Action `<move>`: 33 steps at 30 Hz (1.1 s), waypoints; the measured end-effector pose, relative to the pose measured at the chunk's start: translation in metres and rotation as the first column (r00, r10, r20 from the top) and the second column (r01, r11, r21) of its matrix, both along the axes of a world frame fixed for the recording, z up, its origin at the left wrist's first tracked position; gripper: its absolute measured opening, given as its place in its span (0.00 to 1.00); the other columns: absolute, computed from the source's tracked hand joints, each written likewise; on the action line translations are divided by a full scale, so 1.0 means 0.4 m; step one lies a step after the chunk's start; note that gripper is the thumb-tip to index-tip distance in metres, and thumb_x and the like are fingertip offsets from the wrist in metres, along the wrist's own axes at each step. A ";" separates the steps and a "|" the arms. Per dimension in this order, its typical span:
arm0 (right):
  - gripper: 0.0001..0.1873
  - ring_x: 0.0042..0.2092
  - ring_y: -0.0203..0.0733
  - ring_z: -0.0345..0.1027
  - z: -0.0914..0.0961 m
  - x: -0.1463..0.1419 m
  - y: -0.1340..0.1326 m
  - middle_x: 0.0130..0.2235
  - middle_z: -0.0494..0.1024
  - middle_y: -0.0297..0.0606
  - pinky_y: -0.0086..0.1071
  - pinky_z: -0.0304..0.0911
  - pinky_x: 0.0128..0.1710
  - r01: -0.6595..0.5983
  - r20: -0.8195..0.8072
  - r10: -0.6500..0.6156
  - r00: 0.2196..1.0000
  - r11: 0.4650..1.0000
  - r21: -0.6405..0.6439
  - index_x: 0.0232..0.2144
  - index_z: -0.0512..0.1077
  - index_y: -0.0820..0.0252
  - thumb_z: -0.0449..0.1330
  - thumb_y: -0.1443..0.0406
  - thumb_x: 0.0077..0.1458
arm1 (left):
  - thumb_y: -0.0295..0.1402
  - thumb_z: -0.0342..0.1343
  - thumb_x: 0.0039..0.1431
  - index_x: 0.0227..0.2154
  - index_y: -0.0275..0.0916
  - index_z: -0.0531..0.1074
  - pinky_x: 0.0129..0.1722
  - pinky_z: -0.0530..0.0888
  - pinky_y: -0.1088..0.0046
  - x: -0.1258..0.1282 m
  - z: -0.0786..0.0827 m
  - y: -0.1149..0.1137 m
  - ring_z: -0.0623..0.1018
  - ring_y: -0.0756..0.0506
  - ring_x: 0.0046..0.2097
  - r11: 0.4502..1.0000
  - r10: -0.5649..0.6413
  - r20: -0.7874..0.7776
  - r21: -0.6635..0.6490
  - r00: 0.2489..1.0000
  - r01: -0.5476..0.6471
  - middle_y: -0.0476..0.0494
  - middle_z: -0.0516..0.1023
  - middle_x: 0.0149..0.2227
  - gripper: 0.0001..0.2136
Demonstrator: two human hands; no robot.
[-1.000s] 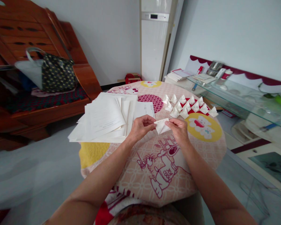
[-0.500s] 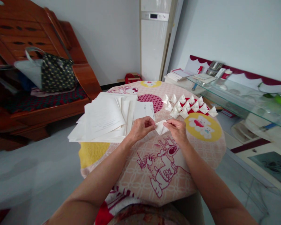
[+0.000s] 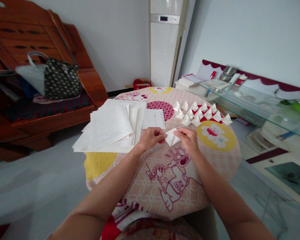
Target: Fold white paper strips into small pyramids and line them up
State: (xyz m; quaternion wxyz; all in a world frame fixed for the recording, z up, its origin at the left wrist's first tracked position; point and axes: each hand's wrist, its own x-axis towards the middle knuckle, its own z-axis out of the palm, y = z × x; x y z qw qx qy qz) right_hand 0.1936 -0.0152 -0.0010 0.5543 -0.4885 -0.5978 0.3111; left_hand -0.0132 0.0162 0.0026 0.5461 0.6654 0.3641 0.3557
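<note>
Pinching folded paper (image 3: 171, 138) together, left hand (image 3: 150, 138) and right hand (image 3: 190, 141) hide its edges.

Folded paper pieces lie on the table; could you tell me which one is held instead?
The folded piece pinched between the left hand and right hand; the others lie in rows beyond it.
</note>
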 end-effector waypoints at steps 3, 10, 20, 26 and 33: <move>0.13 0.26 0.36 0.60 -0.002 -0.003 0.000 0.22 0.71 0.30 0.30 0.56 0.26 -0.003 -0.054 0.001 0.999 1.000 -0.026 0.23 0.78 0.57 0.68 0.56 0.50 | 0.45 0.68 0.54 0.27 0.34 0.74 0.28 0.75 0.77 0.003 0.006 -0.005 0.78 0.51 0.25 0.997 0.006 0.071 -0.074 0.997 -0.001 0.44 0.80 0.24 0.18; 0.13 0.24 0.35 0.56 0.017 -0.018 -0.011 0.20 0.67 0.29 0.31 0.54 0.24 -0.040 -0.212 0.008 0.977 0.988 -0.148 0.20 0.74 0.57 0.68 0.56 0.45 | 0.46 0.68 0.53 0.24 0.34 0.72 0.27 0.74 0.78 0.000 0.015 -0.007 0.78 0.51 0.25 0.999 -0.029 0.061 -0.034 0.998 0.031 0.45 0.79 0.23 0.19; 0.14 0.24 0.34 0.58 -0.009 -0.022 -0.003 0.21 0.70 0.30 0.30 0.53 0.25 -0.154 -0.219 0.108 0.970 0.967 -0.202 0.20 0.75 0.59 0.69 0.56 0.46 | 0.41 0.62 0.59 0.23 0.35 0.73 0.23 0.65 0.81 0.007 0.002 -0.003 0.72 0.54 0.23 0.997 0.020 -0.082 0.074 0.996 -0.013 0.50 0.73 0.19 0.16; 0.13 0.24 0.34 0.58 -0.009 -0.018 -0.002 0.21 0.70 0.30 0.29 0.53 0.25 -0.166 -0.216 0.119 0.969 0.962 -0.217 0.22 0.76 0.59 0.69 0.56 0.47 | 0.40 0.63 0.56 0.24 0.35 0.74 0.23 0.66 0.80 0.002 0.012 -0.006 0.71 0.53 0.22 0.999 0.006 -0.105 0.048 0.994 -0.001 0.49 0.74 0.20 0.13; 0.14 0.25 0.35 0.61 -0.022 -0.011 0.004 0.22 0.72 0.30 0.29 0.57 0.25 -0.137 -0.158 0.104 0.982 0.967 -0.215 0.23 0.76 0.59 0.68 0.55 0.48 | 0.40 0.63 0.57 0.21 0.37 0.71 0.20 0.64 0.80 0.003 0.019 -0.013 0.68 0.55 0.18 0.998 -0.024 -0.109 -0.052 0.994 0.018 0.52 0.73 0.17 0.14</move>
